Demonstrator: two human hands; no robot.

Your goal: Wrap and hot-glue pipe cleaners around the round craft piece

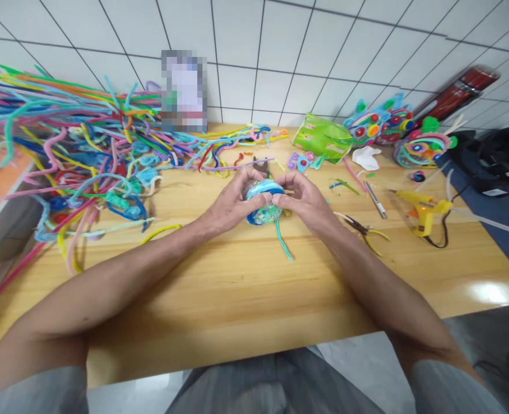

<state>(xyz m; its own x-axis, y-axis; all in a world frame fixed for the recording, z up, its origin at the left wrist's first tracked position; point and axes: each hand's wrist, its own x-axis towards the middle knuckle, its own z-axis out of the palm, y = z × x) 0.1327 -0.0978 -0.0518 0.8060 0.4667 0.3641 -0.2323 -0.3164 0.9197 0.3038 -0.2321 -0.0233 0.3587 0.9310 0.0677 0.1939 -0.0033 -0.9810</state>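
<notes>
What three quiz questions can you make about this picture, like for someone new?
1. True or false: the yellow plastic glue gun lies to the right of the right hand.
2. What do the right hand and left hand hold?
A) crumpled white tissue
B) round blue-banded craft piece
C) shiny green plastic packet
3. On which side of the pale wooden table is the heap of multicoloured fuzzy craft stems?

Key: 1 true; 2 B; 3 left.

green packet [322,138], tiled white wall [275,46]
</notes>
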